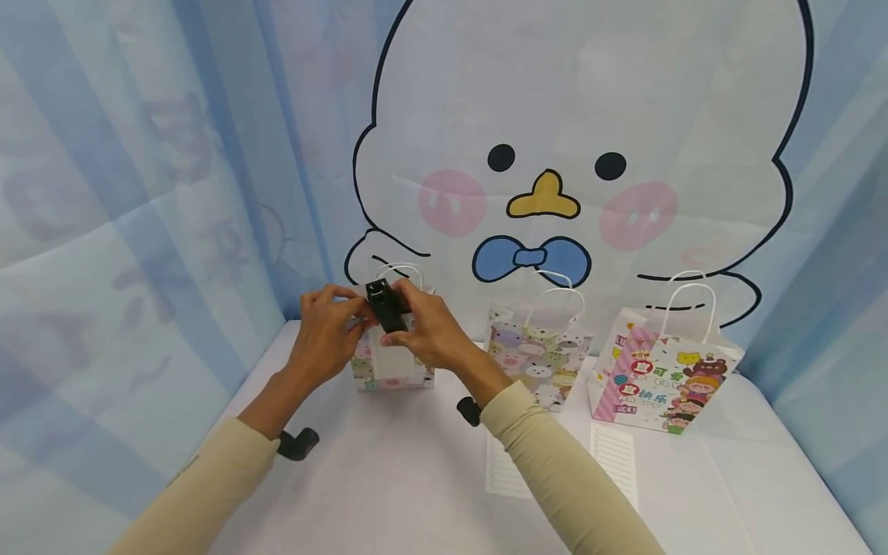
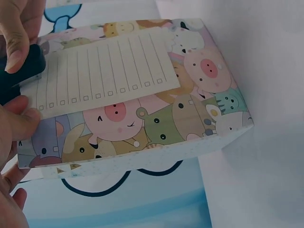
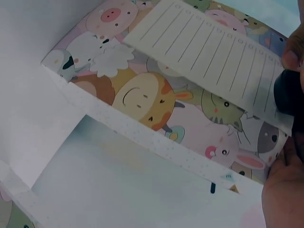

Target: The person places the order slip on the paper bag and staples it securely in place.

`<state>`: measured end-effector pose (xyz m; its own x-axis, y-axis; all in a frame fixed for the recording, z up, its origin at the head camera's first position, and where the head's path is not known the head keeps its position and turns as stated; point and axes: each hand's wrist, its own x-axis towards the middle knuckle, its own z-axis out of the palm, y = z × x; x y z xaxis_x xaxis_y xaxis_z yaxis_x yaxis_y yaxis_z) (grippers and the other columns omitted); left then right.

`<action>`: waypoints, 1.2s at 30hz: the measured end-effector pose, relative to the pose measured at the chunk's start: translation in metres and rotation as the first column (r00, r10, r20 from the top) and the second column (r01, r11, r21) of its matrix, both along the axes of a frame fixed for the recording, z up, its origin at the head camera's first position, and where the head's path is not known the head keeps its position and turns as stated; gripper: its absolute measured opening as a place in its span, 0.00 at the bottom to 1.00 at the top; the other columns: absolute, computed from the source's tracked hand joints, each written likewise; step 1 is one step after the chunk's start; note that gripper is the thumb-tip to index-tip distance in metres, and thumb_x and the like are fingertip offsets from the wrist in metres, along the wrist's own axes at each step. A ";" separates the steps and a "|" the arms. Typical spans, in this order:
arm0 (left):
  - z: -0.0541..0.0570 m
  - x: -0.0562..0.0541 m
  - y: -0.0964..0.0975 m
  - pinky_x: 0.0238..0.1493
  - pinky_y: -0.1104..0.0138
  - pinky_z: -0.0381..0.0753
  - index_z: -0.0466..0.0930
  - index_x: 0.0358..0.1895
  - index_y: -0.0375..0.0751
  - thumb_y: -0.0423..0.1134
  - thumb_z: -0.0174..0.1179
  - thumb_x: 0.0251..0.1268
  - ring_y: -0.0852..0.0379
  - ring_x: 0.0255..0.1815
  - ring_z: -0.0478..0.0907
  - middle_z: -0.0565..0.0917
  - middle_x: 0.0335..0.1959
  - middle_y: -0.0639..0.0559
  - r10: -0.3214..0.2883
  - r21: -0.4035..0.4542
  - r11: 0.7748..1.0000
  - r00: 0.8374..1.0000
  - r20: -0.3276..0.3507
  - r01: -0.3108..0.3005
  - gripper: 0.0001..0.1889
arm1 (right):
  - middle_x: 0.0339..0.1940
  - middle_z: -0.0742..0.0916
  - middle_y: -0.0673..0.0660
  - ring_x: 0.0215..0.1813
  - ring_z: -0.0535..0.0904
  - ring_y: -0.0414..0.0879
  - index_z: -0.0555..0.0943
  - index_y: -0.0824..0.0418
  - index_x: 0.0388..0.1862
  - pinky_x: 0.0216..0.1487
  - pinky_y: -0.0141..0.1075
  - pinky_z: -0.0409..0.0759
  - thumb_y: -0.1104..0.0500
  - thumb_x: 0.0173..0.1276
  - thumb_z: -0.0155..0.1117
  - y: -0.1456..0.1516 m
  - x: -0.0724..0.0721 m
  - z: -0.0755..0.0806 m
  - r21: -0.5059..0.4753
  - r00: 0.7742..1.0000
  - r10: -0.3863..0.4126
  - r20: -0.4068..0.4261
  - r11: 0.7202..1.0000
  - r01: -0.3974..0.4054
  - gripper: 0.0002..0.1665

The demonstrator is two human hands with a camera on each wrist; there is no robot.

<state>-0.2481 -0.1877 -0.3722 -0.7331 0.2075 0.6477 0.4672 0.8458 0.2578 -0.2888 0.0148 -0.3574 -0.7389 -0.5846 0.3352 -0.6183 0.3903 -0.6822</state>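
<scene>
We list one printed backdrop (image 1: 583, 77), bearing one cartoon face above one blue bow tie (image 1: 530, 258); one white table (image 1: 416, 486); sleeves, two, beige, being a left sleeve (image 1: 208, 486) and a right sleeve (image 1: 569, 462); paper bags, three, in a row toward the table's far side: the right bag (image 1: 666, 385), printed with lettering, the middle bag (image 1: 537, 358), patterned with animals, and the left bag (image 2: 164, 126), likewise patterned, below both hands. Hands, two: the left hand (image 1: 322, 331) narrow in its grip, pinching the upper edge of the front sheet (image 2: 104, 71) to the left bag, and the right hand (image 1: 433, 327) curled round the stapler (image 1: 386, 306). Lined sheets, three: the front sheet, lying against the left bag's face, plus two table sheets (image 1: 613, 459), both partly covered by the right sleeve. Staplers, one, black, its head over the front sheet's upper edge, at the left bag's top
</scene>
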 end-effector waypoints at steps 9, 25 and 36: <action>0.001 0.000 0.000 0.61 0.39 0.64 0.90 0.42 0.40 0.29 0.74 0.63 0.42 0.60 0.78 0.93 0.37 0.47 -0.003 0.004 1.000 1.000 0.003 0.003 0.07 | 0.56 0.91 0.56 0.60 0.88 0.52 0.73 0.56 0.65 0.70 0.50 0.80 0.62 0.62 0.82 -0.008 0.004 -0.007 -0.048 0.992 -0.092 -0.083 0.995 0.088 0.36; 0.001 -0.001 0.002 0.64 0.38 0.63 0.90 0.38 0.44 0.29 0.73 0.65 0.42 0.60 0.79 0.92 0.43 0.46 0.006 0.009 1.000 1.000 0.022 -0.006 0.05 | 0.62 0.87 0.55 0.68 0.85 0.50 0.71 0.55 0.70 0.72 0.42 0.79 0.63 0.62 0.81 0.010 0.006 0.004 -0.220 1.000 -0.030 0.007 0.975 0.030 0.40; -0.002 0.002 0.000 0.66 0.39 0.61 0.90 0.42 0.44 0.27 0.73 0.65 0.41 0.63 0.77 0.91 0.46 0.46 0.005 0.058 0.998 0.999 0.049 -0.008 0.08 | 0.60 0.87 0.56 0.65 0.85 0.49 0.73 0.55 0.67 0.74 0.47 0.78 0.65 0.61 0.81 0.053 0.027 0.006 -0.252 0.997 -0.073 -0.019 0.965 0.066 0.38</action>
